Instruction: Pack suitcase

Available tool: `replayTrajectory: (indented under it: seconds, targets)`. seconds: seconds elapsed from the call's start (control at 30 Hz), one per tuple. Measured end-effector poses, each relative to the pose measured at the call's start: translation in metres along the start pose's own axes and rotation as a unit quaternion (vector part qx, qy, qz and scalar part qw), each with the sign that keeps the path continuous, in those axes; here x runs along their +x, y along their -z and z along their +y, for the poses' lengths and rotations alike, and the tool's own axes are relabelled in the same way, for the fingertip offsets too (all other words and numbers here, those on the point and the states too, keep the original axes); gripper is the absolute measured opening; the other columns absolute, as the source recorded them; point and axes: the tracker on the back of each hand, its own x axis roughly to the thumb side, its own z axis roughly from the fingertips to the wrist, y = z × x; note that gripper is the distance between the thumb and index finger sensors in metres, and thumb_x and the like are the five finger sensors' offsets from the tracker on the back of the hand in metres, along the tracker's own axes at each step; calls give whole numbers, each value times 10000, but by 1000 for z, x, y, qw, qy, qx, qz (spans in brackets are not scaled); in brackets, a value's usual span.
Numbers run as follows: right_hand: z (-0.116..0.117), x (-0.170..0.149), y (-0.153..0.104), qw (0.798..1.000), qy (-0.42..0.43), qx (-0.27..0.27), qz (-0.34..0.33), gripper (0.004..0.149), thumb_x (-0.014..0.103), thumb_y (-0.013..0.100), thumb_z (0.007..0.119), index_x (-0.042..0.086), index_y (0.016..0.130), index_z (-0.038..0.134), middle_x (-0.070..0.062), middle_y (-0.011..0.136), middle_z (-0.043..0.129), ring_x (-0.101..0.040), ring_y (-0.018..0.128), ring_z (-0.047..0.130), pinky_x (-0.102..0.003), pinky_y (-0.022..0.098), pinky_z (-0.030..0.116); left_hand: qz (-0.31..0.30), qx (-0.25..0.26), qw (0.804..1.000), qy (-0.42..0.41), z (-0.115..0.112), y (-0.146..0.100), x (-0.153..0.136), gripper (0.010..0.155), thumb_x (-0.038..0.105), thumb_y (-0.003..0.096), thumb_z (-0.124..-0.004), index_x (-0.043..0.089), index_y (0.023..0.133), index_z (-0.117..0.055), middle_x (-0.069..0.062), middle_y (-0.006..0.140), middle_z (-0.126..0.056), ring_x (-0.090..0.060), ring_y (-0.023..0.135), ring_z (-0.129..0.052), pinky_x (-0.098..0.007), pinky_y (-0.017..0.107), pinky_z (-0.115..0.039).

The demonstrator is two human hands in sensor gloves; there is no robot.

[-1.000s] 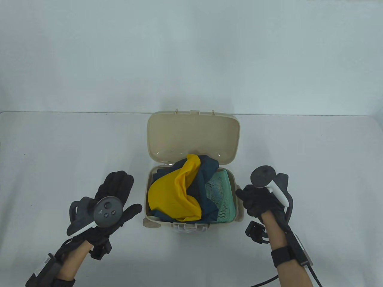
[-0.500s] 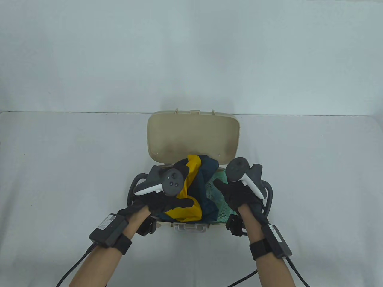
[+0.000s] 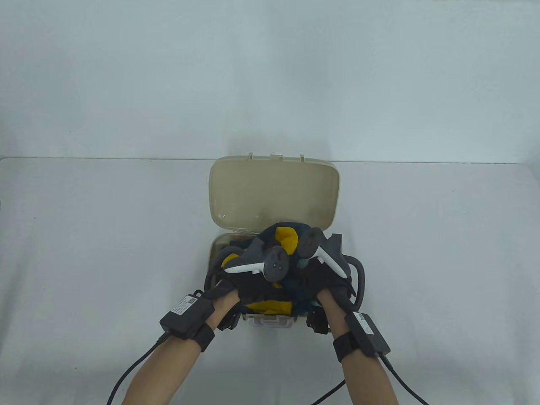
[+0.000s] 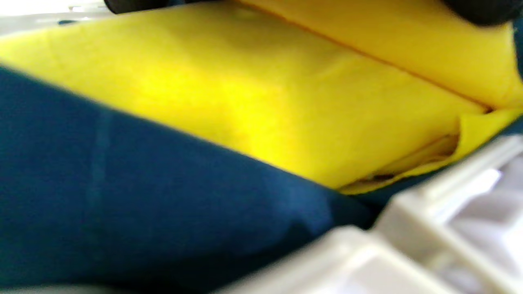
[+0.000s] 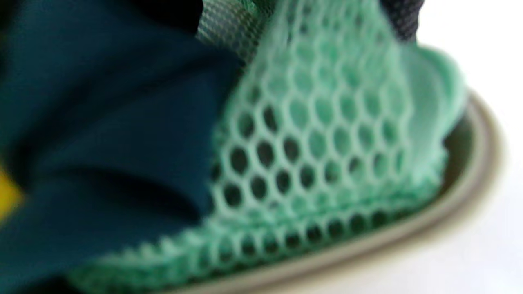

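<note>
I see the beige suitcase [image 3: 219, 253] at the middle of the table [image 3: 84, 253], its lid [image 3: 274, 190] standing open at the 12 o'clock side and its white latch [image 3: 270, 321] at 6 o'clock, facing me. Both of my hands are down on the clothes heaped inside. My left hand [image 3: 236, 287] lies over the 9 o'clock half, on the yellow garment [image 3: 270, 306], and my right hand [image 3: 325, 280] lies over the 3 o'clock half. The trackers on their backs nearly meet above the pile, and they hide the fingers from above, so I cannot tell whether the fingers are spread, pressed together or gripping cloth. A peak of yellow cloth pokes up at 12 o'clock between the trackers, with dark blue cloth [image 3: 291, 228] around it. From the left wrist I see the yellow garment folded over the dark blue cloth, just beside the white latch. From the right wrist I see a green mesh bag [image 5: 318, 134] bunched against the dark blue cloth, touching the suitcase rim at 3 o'clock.
</note>
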Motion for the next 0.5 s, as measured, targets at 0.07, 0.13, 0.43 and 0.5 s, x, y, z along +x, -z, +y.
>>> replayTrajectory:
  seconds: [0.07, 0.13, 0.43, 0.5]
  targets:
    - [2, 0, 2, 1000, 17, 2, -7, 835, 470, 517, 711, -121, 1046, 449, -291, 966, 758, -394, 695, 995, -374, 415, 936, 0, -6, 1000, 0, -1, -2, -5, 744, 715, 449, -611, 408, 1111, -470, -157, 1204, -95, -470, 1143, -276, -656, 776, -449]
    - [5, -4, 5, 999, 42, 13, -15, 810, 460, 515, 705, -93, 1052, 456, -264, 967, 761, -375, 697, 995, -357, 417, 938, 1, -11, 1000, 2, -2, -4, -9, 733, 715, 448, -615, 413, 1102, -480, -153, 1205, -101, -463, 1144, -276, -654, 776, -449]
    - [6, -13, 8, 997, 74, 3, -3, 663, 306, 531, 709, -56, 1046, 501, -225, 934, 803, -320, 657, 1017, -287, 391, 944, 33, -31, 997, 63, -12, -2, -9, 703, 704, 446, -622, 407, 1076, -527, -139, 1215, -152, -438, 1146, -299, -635, 776, -467]
    - [5, -15, 9, 996, 84, 2, 4, 648, 273, 535, 698, -65, 1047, 490, -230, 930, 801, -318, 653, 1019, -283, 386, 945, 46, -38, 993, 98, -15, 2, -4, 698, 698, 449, -618, 410, 1076, -507, -149, 1210, -147, -443, 1142, -298, -639, 772, -471]
